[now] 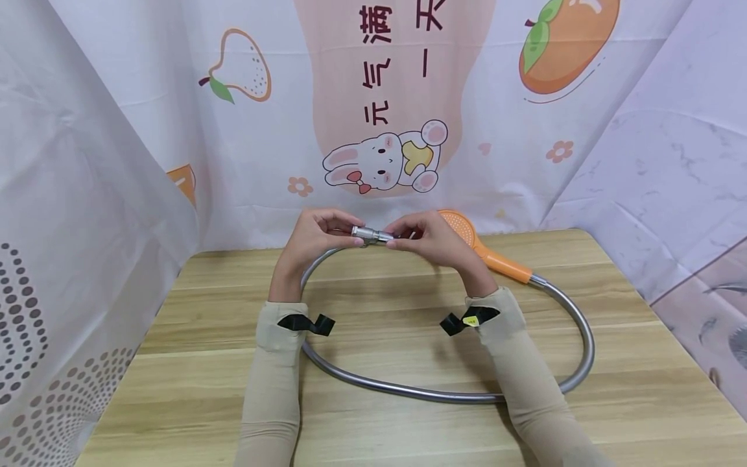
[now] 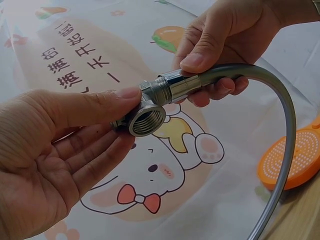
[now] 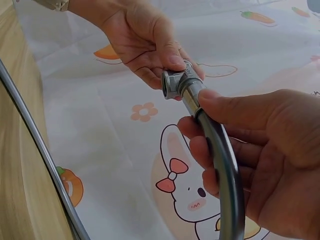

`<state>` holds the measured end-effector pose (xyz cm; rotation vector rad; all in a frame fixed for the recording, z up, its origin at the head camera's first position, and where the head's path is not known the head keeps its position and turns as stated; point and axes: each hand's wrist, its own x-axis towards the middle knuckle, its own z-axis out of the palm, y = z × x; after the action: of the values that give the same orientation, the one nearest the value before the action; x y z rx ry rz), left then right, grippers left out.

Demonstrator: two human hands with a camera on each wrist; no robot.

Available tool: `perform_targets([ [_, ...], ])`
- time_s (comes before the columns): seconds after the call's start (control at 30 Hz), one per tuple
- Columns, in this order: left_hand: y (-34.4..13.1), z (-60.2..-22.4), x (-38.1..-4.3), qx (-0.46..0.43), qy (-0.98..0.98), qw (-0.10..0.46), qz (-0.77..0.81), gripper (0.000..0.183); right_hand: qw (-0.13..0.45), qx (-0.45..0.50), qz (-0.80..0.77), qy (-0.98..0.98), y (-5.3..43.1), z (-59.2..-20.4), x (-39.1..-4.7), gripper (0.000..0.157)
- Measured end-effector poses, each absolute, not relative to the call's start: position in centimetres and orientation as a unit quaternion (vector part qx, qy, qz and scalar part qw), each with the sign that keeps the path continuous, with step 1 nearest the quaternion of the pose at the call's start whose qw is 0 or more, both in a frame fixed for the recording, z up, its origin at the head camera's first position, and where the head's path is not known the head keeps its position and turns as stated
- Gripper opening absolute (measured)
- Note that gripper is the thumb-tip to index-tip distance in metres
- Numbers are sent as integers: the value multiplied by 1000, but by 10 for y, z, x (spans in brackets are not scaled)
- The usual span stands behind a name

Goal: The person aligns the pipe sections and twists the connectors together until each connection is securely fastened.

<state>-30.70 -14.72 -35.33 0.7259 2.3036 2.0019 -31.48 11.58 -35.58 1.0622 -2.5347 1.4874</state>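
My left hand (image 1: pixel 309 240) pinches a metal tee fitting (image 2: pixel 148 95) between thumb and fingers, above the far part of the table. A threaded opening on the fitting's side shows in the left wrist view. My right hand (image 1: pixel 438 240) grips the chrome end sleeve (image 2: pixel 182 86) and the grey shower hose (image 3: pixel 227 165) just behind it. The sleeve meets the fitting end to end; some thread shows at the joint in the left wrist view. The hose loops over the table to an orange shower head (image 1: pixel 458 226), which lies beyond my right hand.
The wooden table (image 1: pixel 373 434) lies below both arms. A printed white curtain (image 1: pixel 262 162) hangs right behind its far edge, with more cloth at the left and right. Black straps (image 1: pixel 297 322) circle both sleeves at the wrists.
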Motion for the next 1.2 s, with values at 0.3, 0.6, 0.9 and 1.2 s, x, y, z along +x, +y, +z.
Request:
perform_targets([
  [0.3,-146,-354,-305,209,732,-7,649,29,41,352,454,-818,112,-350,-307,19],
  [0.6,-148,-354,-306,220,733,-21,643,26,84,346,451,-819,108,-349,-303,19],
  [0.9,-148,-353,-307,219,735,-13,642,26,81,339,441,-827,109,-350,-304,15],
  [1.2,-148,-352,-307,215,737,-3,641,29,77,343,440,-827,109,-350,-305,13],
])
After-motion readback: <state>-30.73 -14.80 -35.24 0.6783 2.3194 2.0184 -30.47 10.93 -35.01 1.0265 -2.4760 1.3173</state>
